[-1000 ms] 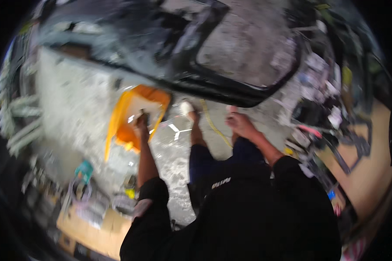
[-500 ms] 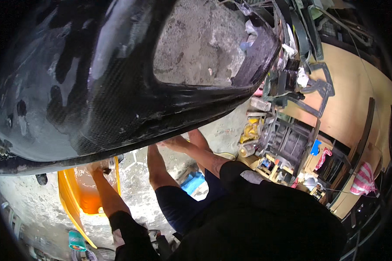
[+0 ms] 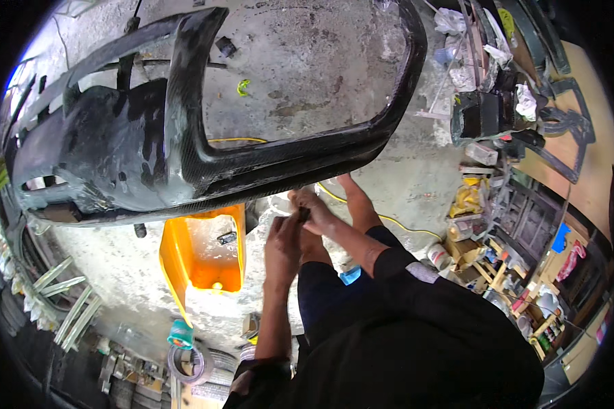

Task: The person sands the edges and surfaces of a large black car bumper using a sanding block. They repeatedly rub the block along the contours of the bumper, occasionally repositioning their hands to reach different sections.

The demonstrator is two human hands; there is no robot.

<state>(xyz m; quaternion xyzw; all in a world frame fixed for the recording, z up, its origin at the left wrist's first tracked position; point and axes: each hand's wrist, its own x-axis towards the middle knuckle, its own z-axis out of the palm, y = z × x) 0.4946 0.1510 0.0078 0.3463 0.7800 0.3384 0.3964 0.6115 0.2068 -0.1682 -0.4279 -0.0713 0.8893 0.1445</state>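
Observation:
A large black carbon-fibre car body part [image 3: 184,146], wet and patchy grey in places, spans the view in front of me. Just below its lower edge my two hands meet. My left hand [image 3: 284,237] is closed, fingertips against the right. My right hand [image 3: 313,210] is curled shut beside it. Something small and dark shows between the fingers, too hidden to name. Left of my hands stands an orange tub [image 3: 174,252] holding cloudy water. A small dark block-like item [image 3: 226,238] shows inside the tub.
A yellow hose [image 3: 409,228] runs across the concrete floor behind my hands. Shelves with bottles and boxes [image 3: 467,249] stand at the right. A teal container [image 3: 180,334] and tape-like rolls [image 3: 191,362] sit at the lower left. Metal strips [image 3: 75,317] lie further left.
My left hand has come out of the orange tub and moved right to meet my right hand. My view has shifted, so more of the body part and floor shows.

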